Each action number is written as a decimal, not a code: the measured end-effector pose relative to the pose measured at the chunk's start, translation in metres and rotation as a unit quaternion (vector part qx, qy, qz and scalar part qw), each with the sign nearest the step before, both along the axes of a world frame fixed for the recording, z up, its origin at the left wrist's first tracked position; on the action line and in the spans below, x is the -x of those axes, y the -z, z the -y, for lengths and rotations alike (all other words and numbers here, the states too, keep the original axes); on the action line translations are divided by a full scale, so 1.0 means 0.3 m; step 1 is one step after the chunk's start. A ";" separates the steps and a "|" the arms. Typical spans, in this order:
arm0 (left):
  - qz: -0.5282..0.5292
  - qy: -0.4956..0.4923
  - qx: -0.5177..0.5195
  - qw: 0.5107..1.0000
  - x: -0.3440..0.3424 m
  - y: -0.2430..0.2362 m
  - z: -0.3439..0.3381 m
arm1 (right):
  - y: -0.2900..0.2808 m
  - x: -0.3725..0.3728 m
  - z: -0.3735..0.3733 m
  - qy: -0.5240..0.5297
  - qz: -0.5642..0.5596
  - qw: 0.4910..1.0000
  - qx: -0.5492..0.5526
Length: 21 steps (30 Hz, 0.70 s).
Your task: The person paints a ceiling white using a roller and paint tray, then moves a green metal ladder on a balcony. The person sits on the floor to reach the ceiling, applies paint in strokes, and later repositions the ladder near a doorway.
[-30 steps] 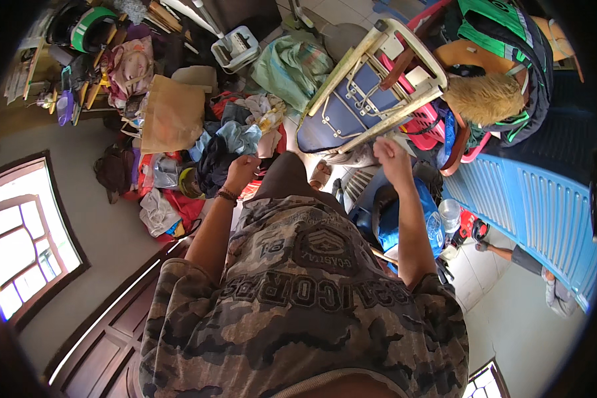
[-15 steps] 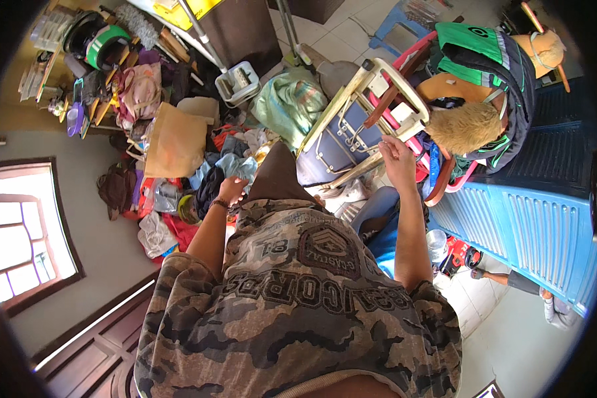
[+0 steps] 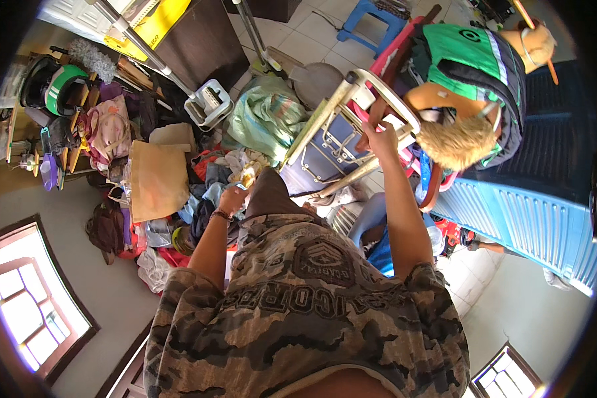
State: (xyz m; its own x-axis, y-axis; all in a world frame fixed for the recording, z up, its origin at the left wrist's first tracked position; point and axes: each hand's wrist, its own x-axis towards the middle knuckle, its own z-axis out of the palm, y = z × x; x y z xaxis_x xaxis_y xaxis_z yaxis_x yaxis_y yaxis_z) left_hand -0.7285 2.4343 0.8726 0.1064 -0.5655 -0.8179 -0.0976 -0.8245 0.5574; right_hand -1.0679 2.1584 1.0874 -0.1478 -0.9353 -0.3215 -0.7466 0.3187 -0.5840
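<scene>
My right hand [image 3: 381, 140] is at the lower end of a brown wooden strip [image 3: 380, 109], its fingers closed on it. Under the strip leans a folded chair [image 3: 341, 136] with a cream metal frame and a dark blue seat. Just right of that hand is a plush rocking horse [image 3: 458, 136] with a shaggy tan mane, draped with a green and black jacket [image 3: 464, 56]. My left hand [image 3: 232, 199] hangs by my left thigh, near a heap of clothes [image 3: 212, 189]. Its fingers are curled, and what they hold, if anything, is too small to tell.
Beyond the clothes lie a brown paper bag [image 3: 158, 180] and a green sack [image 3: 268, 113]. A grey mop bucket [image 3: 209, 105] stands behind. Blue louvred panels [image 3: 511, 205] line the right side. A blue stool [image 3: 373, 25] is at the far end.
My right hand has moved forward and left onto the wooden strip. My left hand has dropped back slightly, its fingers curled. The whole view has turned and shifted.
</scene>
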 end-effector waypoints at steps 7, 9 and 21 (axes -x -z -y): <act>-0.077 -0.063 -0.120 0.988 -0.252 0.024 0.053 | -0.007 -0.058 0.004 0.029 0.000 0.999 -0.023; -0.022 -0.029 -0.114 0.993 -0.370 0.033 0.099 | 0.011 -0.038 0.015 0.038 -0.015 0.999 -0.031; 0.028 -0.130 0.237 0.962 -0.719 -0.143 0.625 | 0.002 -0.089 0.045 0.023 -0.212 0.976 -0.043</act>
